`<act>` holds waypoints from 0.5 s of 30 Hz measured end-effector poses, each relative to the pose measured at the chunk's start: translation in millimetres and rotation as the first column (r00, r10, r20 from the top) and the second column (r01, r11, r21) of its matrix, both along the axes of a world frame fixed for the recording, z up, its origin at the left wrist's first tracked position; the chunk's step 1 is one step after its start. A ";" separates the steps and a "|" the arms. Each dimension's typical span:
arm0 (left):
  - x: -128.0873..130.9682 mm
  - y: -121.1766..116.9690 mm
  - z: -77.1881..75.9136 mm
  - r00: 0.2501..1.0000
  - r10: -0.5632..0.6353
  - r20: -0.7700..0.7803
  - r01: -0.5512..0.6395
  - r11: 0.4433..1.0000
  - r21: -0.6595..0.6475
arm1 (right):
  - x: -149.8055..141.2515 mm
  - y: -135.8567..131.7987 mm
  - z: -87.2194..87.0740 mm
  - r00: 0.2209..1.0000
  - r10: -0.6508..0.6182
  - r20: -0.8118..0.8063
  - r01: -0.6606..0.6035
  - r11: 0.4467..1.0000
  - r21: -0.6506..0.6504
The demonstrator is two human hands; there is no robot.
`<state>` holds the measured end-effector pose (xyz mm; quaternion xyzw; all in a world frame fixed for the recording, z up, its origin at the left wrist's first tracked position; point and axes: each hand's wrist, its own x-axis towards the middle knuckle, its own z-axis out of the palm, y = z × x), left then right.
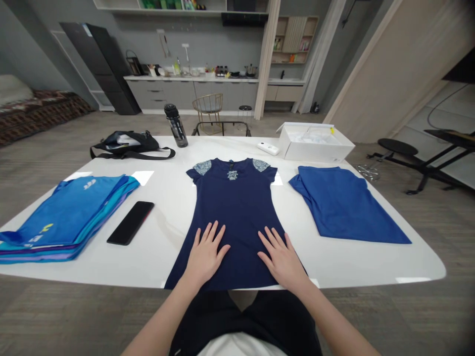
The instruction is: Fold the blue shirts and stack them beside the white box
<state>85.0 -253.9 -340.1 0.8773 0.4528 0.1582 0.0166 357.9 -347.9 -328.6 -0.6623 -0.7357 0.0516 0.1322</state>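
A navy short-sleeved shirt [237,212] lies spread flat on the white table, neckline away from me and hem at the near edge. Its shoulders carry pale patterned patches, and a small ornament sits below the neck. My left hand [206,252] rests flat on the shirt's lower left part, fingers apart. On the lower right part lies my right hand [282,257], also flat with spread fingers. To the right is a blue garment [345,205], laid folded. A stack of folded blue and purple garments [74,212] sits at the left.
A black phone [131,222] lies between the stack and the shirt. Farther back on the table [163,267] are a black waist bag [129,143], a dark bottle [176,126], a white remote-like object [268,148] and an open white box [315,143]. A chair stands beyond.
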 end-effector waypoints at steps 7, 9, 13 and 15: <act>-3.5 -2.2 -0.6 1.000 0.028 0.001 -0.028 1.000 0.005 | 23.2 -18.2 -0.6 0.996 -0.071 0.061 0.073 0.997 -0.037; 6.7 -0.6 10.7 1.000 -0.003 0.018 0.003 1.000 0.005 | 30.8 -3.7 7.7 0.997 -0.071 0.038 0.073 0.996 -0.052; 53.6 -11.2 42.0 0.971 -0.224 0.081 0.228 0.973 -0.038 | 56.6 75.6 21.9 0.991 -0.094 -0.091 0.099 0.994 0.053; 86.2 -24.9 52.9 0.918 -0.383 0.104 0.393 0.912 -0.116 | 74.4 134.7 26.0 0.978 -0.093 -0.184 0.118 0.985 0.129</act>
